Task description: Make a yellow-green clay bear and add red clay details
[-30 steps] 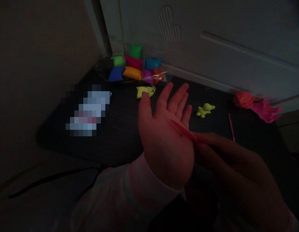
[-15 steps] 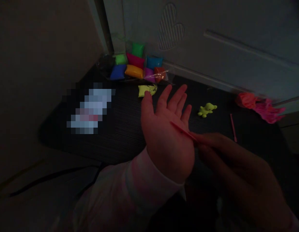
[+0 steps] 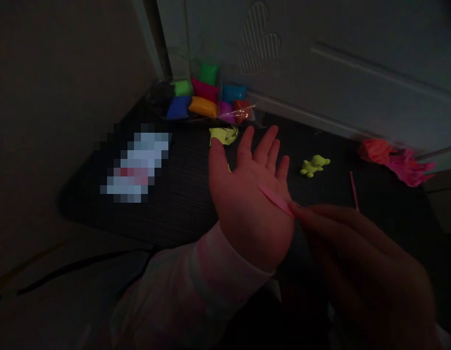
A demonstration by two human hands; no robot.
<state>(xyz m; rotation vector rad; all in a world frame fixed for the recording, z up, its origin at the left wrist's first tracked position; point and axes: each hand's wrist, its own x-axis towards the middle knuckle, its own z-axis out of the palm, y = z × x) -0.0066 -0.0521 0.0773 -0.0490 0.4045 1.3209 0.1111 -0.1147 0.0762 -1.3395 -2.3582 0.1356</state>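
Note:
My left hand [image 3: 252, 209] is held palm up over the table, fingers spread. Its palm carries nothing that I can make out in the dim light. Between the thumb and fingers of my right hand [image 3: 364, 253] is a pink plastic clay modelling tool [image 3: 276, 200]. The tool's flat blade lies slantwise across the left palm, below the little and ring fingers. Its grip end is hidden in my right fingers. Beyond my hands stands a small yellow-green clay bear [image 3: 314, 166], and an opened yellow wrapper [image 3: 222, 136] lies behind my left fingertips.
A clear bag with several coloured clay packets [image 3: 203, 106] lies at the back of the dark table [image 3: 167, 209]. A lit, blurred-out screen [image 3: 139, 165] is at left. To the right are a second pink tool [image 3: 353, 190] and crumpled orange and pink wrappers [image 3: 411, 165].
The pink tool has turned in my right hand, from edge-on to showing its flat side against the palm. My left hand has shifted slightly left in view.

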